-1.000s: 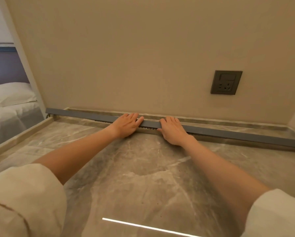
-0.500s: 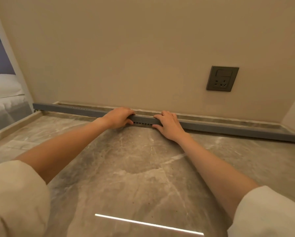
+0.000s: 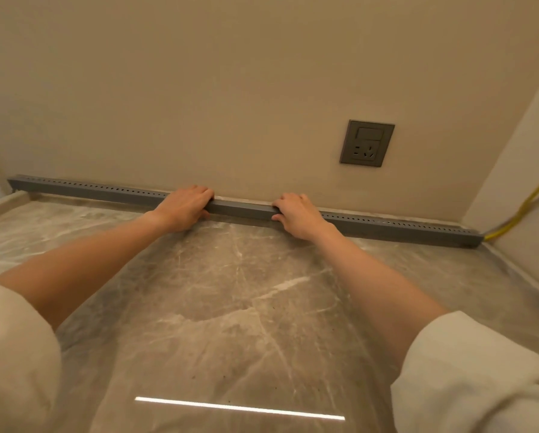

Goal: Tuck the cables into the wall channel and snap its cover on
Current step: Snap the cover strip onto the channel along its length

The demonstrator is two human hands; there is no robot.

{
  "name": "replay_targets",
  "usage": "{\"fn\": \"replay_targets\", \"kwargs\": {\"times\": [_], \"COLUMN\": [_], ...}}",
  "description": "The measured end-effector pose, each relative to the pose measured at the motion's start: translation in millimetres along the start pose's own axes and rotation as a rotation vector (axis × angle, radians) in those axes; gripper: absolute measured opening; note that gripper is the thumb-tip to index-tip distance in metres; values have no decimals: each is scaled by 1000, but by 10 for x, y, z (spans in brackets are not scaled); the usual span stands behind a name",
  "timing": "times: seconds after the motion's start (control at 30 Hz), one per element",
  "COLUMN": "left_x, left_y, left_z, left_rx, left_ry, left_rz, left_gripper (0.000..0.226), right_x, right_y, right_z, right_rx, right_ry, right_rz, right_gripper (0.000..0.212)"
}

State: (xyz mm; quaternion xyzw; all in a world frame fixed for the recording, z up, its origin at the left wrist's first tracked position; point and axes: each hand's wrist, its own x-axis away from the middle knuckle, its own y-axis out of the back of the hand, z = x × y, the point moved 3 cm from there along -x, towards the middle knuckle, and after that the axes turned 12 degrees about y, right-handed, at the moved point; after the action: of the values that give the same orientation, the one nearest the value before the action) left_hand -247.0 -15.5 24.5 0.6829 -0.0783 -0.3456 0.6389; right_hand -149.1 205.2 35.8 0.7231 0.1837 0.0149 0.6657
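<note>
A long grey slotted wall channel (image 3: 243, 210) lies along the foot of the beige wall (image 3: 230, 89), where the wall meets the grey marble floor (image 3: 246, 307), and it runs from the left edge of the view almost to the right-hand corner. Rows of small slots show along its top towards both ends, while the stretch between the two hands looks smooth and closed, though whether that is the cover seated there cannot be told for certain. The left hand (image 3: 184, 209) sits on the channel left of its middle, fingers curled over the top edge towards the wall and thumb down on the front face, so it grips the channel. The right hand (image 3: 298, 214) sits a little to the right of the middle, well apart from the left, and grips in the same way, its fingers hooked over the top and its thumb against the front. Both forearms reach forward from pale rolled sleeves (image 3: 474, 370) at the bottom corners. At the channel's right end a yellow cable (image 3: 524, 204) comes out and climbs along the side wall; no cable can be seen inside the channel from here. A dark grey wall socket (image 3: 367, 143) with a switch above its pin holes is set in the wall above and to the right of the right hand. A bright strip of reflected light (image 3: 240, 408) lies on the floor near the bottom.
</note>
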Motion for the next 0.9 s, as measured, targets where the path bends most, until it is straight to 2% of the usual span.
{"fn": "replay_targets", "kwargs": {"times": [0.17,0.33,0.47,0.63,0.73,0.8,0.9], "left_x": [-66,-145,-241,-447,-541,-602,-654], "left_y": [-48,-58,-68,-92,-143,-183,-219], "left_z": [-97,-407,-1056,-2114,-2608,-2818,-2882], "left_rx": [-62,188,349,399,360,321,269], "left_ry": [53,98,22,-75,-107,-100,-80], "left_rz": [14,69,65,88,83,85,77], "left_gripper": [24,37,45,45,45,39,32], "right_x": [124,578,986,1634,1979,2181,2379], "right_y": [-4,-36,-11,57,35,19,51], "right_z": [-193,-632,-975,-1482,-1768,-1952,-2120], "right_rx": [-56,-109,-65,58,-48,-171,-154], "right_ry": [-51,-137,-233,-479,-620,-782,-1113], "right_rz": [-27,-39,-68,-189,-341,-497,-671], "right_gripper": [35,38,46,47,47,48,45]}}
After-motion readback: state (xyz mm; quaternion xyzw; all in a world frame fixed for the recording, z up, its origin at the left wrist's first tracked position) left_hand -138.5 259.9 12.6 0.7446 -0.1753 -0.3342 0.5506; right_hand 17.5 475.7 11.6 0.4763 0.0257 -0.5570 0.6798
